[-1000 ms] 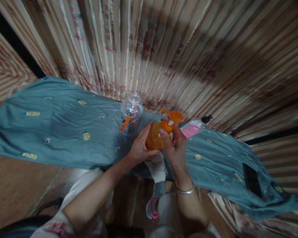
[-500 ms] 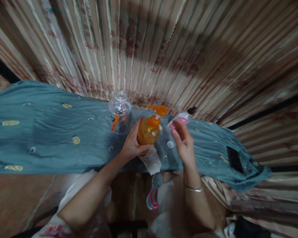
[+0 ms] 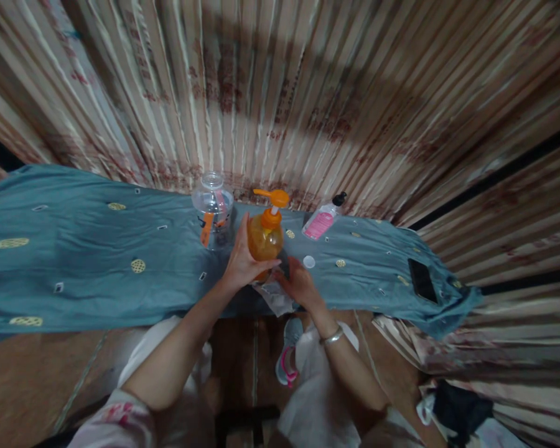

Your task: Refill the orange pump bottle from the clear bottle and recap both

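Note:
My left hand (image 3: pixel 241 264) is wrapped round an orange pump bottle (image 3: pixel 264 239), thumb across its lower front. The bottle stands upright with its pump head raised and the nozzle pointing left. A white tissue (image 3: pixel 276 300) hangs below the bottle over the table's front edge. My right hand (image 3: pixel 301 285) is closed at the tissue's upper right, close to the bottle's base; its fingertips are partly hidden. Left of the bottle stands a clear, wide-bodied jar (image 3: pixel 213 208) with an orange decoration. To the right lies a clear bottle with a pink label (image 3: pixel 320 223) and black pump.
A small white disc (image 3: pixel 309 262) lies on the teal patterned cloth (image 3: pixel 98 249) covering the narrow table. A black phone (image 3: pixel 422 280) rests at the right end. A striped curtain (image 3: pixel 261 93) hangs directly behind. My legs and a sandal (image 3: pixel 287 361) are below.
My right hand has moved left and down, from beside the pink-labelled bottle to the tissue under the orange bottle. My left hand keeps its hold. The view has shifted slightly.

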A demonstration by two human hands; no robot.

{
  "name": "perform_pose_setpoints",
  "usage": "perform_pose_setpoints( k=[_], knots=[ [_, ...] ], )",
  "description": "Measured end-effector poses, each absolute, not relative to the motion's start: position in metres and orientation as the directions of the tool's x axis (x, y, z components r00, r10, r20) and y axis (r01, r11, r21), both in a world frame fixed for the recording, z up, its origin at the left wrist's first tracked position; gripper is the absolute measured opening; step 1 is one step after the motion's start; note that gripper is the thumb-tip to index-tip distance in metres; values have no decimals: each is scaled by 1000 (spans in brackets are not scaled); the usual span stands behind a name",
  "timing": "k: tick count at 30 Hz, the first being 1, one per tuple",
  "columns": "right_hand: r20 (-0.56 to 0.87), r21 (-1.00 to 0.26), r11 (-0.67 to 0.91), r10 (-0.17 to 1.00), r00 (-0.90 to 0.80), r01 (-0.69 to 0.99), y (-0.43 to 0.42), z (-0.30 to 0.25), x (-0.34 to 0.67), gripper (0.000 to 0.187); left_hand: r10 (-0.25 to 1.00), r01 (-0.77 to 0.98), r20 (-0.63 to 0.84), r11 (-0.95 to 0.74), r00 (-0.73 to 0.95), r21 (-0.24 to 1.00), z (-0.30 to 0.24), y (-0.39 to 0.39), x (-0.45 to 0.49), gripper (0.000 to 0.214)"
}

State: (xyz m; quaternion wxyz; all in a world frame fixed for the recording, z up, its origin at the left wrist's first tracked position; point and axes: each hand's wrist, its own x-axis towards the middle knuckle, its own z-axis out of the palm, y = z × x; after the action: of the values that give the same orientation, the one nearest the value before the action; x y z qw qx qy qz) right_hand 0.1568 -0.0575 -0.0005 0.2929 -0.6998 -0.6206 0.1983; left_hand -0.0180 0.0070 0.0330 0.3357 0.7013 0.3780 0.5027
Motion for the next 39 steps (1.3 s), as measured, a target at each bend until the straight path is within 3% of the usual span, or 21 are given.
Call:
perform_pose_setpoints(
  k=[5, 7, 16, 25, 30, 35, 39],
  knots=[
    [87, -703, -72, 979, 186, 708, -53, -18, 149, 16, 873, 189, 456, -484, 175, 854, 32, 11, -12, 122],
    [85, -744, -80, 973, 212, 664, -54, -23, 147, 10, 869, 173, 467, -491, 164, 854, 32, 12, -11, 118],
    [106, -938, -9, 944, 312, 346, -57, -18, 123, 29, 894, 89, 441, -447, 78, 890, 40, 11, -7, 104],
    [164, -984, 122, 897, 411, 127, -88, 33, 95, 38, 896, 39, 435, -440, 86, 897, 54, -7, -12, 100],
    [314, -949, 282, 869, 383, 140, -100, 76, 91, 40, 891, -39, 443, -442, 102, 896, 61, -13, -15, 104],
    [442, -891, 385, 858, 264, 240, -88, 103, 100, 42, 883, -123, 426, -409, 197, 904, 68, -20, -19, 96],
    [468, -878, 431, 863, 190, 205, -66, 111, 102, 43, 879, -163, 426, -398, 213, 903, 72, -25, -22, 93]
  ],
)
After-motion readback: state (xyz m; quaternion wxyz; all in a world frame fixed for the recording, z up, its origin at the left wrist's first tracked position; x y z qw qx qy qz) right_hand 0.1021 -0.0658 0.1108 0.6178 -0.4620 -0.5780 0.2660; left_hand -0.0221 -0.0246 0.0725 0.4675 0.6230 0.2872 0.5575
